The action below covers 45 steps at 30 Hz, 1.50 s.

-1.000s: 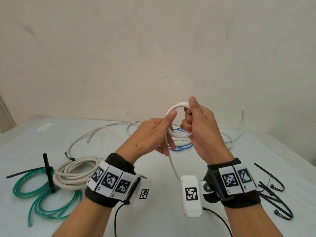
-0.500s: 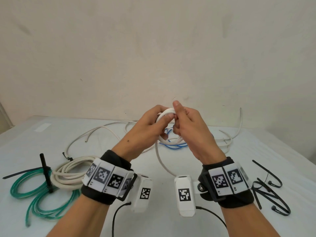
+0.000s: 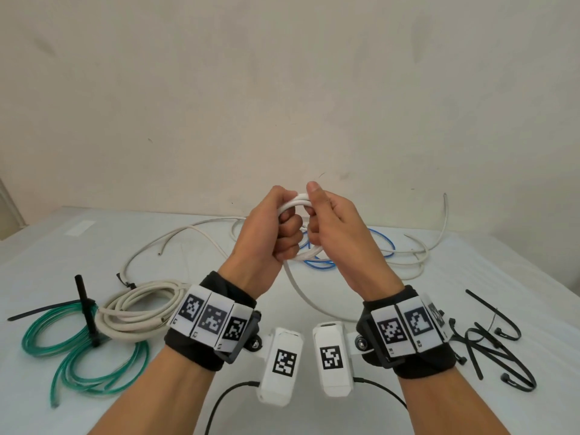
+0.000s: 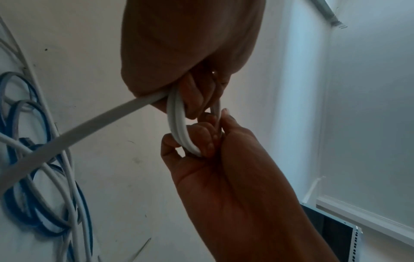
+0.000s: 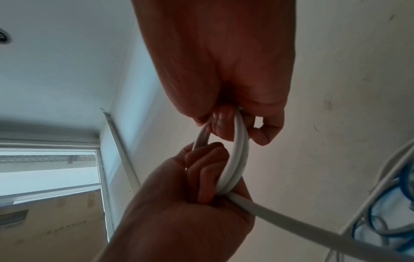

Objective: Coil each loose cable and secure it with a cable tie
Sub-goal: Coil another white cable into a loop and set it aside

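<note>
A small coil of flat white cable (image 3: 295, 205) is held up above the table between both hands. My left hand (image 3: 277, 229) grips the coil's left side with its fingers curled through the loop. My right hand (image 3: 329, 219) pinches the right side, thumb on top. The left wrist view shows two turns of the coil (image 4: 177, 124) lying side by side. In the right wrist view the coil (image 5: 237, 159) passes through both fists. The cable's loose tail (image 3: 299, 293) hangs from the left fist down to the table.
A blue cable (image 3: 317, 263) and loose white cables (image 3: 188, 233) lie tangled at the back of the table. At the left lie a cream coil (image 3: 138, 312) and a green coil (image 3: 78, 350) with a black tie (image 3: 86, 304). Several black cable ties (image 3: 489, 343) lie at the right.
The left hand went from fingertip contact to a full grip through the loop. Both hands shifted a little left and came closer together, and the coil now shows two turns.
</note>
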Each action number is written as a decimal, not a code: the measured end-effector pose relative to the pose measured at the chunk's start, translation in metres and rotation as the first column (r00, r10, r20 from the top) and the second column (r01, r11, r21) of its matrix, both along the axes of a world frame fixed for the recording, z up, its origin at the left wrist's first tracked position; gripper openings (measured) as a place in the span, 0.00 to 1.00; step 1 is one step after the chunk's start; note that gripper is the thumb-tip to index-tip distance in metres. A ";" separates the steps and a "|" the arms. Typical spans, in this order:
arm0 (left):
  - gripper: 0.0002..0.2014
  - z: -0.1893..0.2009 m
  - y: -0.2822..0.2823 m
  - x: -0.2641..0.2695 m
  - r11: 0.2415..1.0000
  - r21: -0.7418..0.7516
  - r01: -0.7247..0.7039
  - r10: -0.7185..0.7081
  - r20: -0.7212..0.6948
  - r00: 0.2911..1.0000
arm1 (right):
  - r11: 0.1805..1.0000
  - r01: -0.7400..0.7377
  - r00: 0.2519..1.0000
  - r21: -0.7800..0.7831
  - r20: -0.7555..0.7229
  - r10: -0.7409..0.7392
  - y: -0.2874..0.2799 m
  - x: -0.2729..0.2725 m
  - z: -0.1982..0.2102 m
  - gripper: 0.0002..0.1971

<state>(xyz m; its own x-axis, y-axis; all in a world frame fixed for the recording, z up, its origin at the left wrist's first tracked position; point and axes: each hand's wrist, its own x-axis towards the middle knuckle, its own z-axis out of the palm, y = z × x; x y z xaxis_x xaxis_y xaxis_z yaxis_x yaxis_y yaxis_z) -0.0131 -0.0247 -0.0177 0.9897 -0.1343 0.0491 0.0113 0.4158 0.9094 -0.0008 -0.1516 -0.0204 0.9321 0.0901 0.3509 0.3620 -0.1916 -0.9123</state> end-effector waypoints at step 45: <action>0.23 0.005 0.024 0.018 0.925 -0.229 -0.303 0.262 -0.194 0.946 | 0.923 -0.383 0.697 -0.040 -0.669 0.260 -0.003 -0.014 0.002 0.52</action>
<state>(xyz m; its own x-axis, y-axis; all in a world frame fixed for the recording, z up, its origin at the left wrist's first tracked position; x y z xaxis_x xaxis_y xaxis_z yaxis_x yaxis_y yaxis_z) 0.0049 -0.0011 -0.0127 0.9823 0.1484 -0.1139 -0.0071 0.6379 0.7701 -0.0145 -0.1550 -0.0180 0.8277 0.4249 -0.3665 -0.2283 -0.3416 -0.9117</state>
